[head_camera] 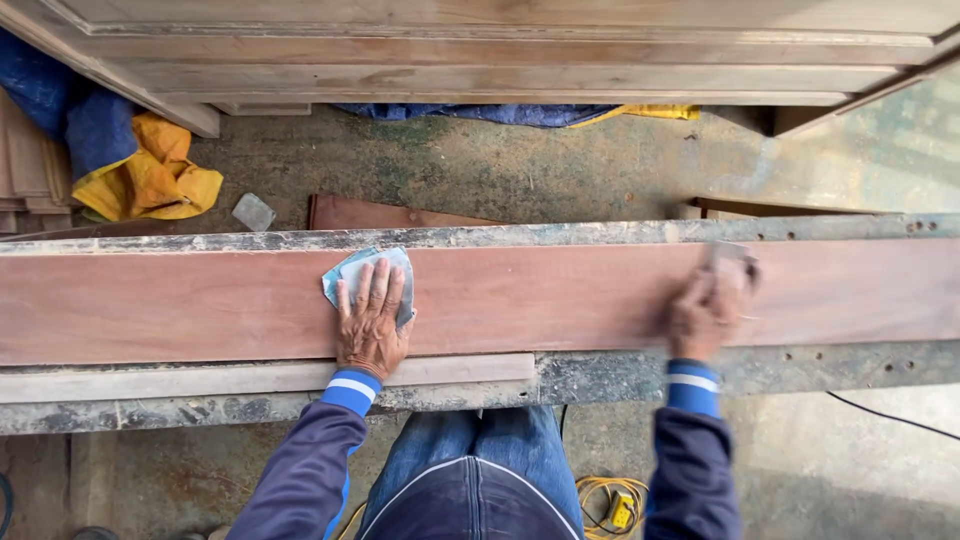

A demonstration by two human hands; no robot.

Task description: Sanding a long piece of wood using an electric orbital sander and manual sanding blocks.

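A long reddish wooden plank [560, 295] lies across a worn metal work frame [620, 232]. My left hand [371, 318] presses flat on a pale blue sheet of sandpaper [352, 270] laid on the plank, fingers spread over it. My right hand [712, 305] is blurred with motion further right on the plank, fingers closed around a small greyish pad or block [726, 252] held against the wood. Both arms wear dark blue sleeves with blue and white cuffs.
A thin pale batten [250, 378] lies along the near rail. Stacked light planks [480, 45] fill the far side. Blue and yellow tarpaulin [140, 160] is bunched at the back left, beside a small grey block [253, 211]. A yellow cable [610, 498] coils on the concrete floor.
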